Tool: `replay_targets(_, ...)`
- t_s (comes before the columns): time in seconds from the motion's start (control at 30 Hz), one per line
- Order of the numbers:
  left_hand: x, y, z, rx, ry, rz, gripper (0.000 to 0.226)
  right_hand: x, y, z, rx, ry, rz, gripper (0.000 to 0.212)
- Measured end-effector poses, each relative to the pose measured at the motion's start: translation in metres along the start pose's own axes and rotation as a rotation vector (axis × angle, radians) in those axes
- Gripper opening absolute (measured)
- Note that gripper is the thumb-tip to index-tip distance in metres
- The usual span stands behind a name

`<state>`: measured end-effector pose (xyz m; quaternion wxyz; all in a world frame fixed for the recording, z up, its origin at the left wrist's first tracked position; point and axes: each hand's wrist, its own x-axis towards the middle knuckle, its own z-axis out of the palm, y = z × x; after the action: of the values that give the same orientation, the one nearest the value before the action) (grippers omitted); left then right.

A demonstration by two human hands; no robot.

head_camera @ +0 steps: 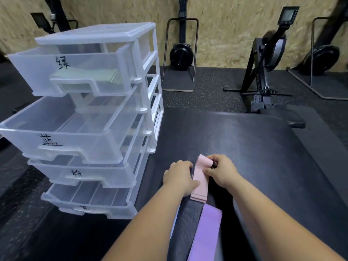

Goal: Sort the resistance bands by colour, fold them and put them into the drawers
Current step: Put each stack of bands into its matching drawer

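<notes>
The pink band (200, 182) lay on the mat (244, 147) between your hands, its long axis running away from you and its far end turned back over itself. Your right hand (222, 171) pinched that folded far end, while your left hand (178, 175) gripped the band's left edge, thumb on top. The drawers (90, 178) stood off to your left, so your left hand was nearer them.

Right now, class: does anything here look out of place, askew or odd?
Nothing is spilled or damaged. One oddity: the drawer unit has its drawers pulled out unevenly, the second drawer farthest, overhanging those below. The left hand and right hand hold a pink band on the mat.
</notes>
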<state>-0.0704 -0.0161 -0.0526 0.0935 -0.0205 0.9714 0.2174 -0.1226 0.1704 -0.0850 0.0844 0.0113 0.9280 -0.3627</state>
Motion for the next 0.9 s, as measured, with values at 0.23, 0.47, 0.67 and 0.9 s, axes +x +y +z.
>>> replay_targets(0.23, -0.010, 0.006, -0.003, 0.003, 0.019, 0.014, 0.064, -0.030, -0.013, -0.005, 0.122, 0.112, -0.059, 0.022)
replay_targets(0.47, -0.034, 0.009, -0.033, -0.323, 0.058, 0.079, 0.077, -0.060, -0.046, -0.042, 0.222, 0.068, -0.243, 0.022)
replay_targets(0.67, -0.069, 0.022, -0.085, -0.530, 0.204, 0.184, 0.042, -0.103, -0.100, -0.091, 0.296, -0.033, -0.408, 0.021)
replay_targets(0.9, -0.123, 0.031, -0.137, -0.612, 0.359, 0.247, 0.016, -0.154, -0.154, -0.115, 0.463, 0.000, -0.483, 0.029)
